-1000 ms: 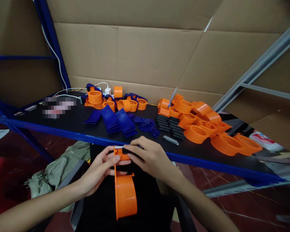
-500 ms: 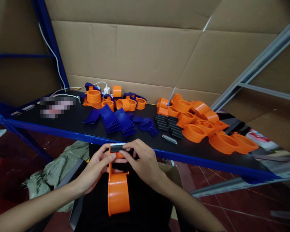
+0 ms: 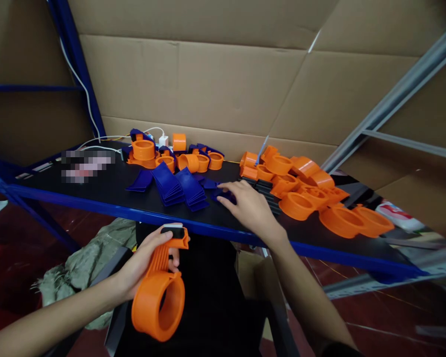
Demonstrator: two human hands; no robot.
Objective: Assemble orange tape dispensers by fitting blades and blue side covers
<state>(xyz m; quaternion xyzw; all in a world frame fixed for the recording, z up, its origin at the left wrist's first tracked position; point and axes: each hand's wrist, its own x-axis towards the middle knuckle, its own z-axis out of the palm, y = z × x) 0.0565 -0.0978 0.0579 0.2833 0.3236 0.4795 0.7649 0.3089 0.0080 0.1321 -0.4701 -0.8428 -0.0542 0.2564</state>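
Note:
My left hand point(image 3: 154, 255) is wrapped around the handle of an orange tape dispenser point(image 3: 152, 305), held above my lap with its round hub hanging down. At the dispenser's top sits a black strip point(image 3: 175, 232) with a pale edge, and my left thumb rests against it. Over the table, my right hand point(image 3: 249, 203) reaches to a pile of small blue plastic pieces point(image 3: 210, 184), thumb and forefinger apart. The hand hides part of that pile, and whether it touches a piece is hard to tell. Left of it lie fanned stacks of flat blue plates point(image 3: 167, 183).
Several orange dispenser bodies point(image 3: 298, 206) are heaped on the right, beside black strips point(image 3: 268, 188) partly behind my right hand. More orange and blue dispensers point(image 3: 143, 151) stand at the back left near a white charger point(image 3: 163, 142). The table's blue front edge point(image 3: 107, 210) runs before me.
My right hand has left the black strip and moved up and right to the small blue pieces. The dispenser in my left hand has shifted left and turned, its hub opening now showing.

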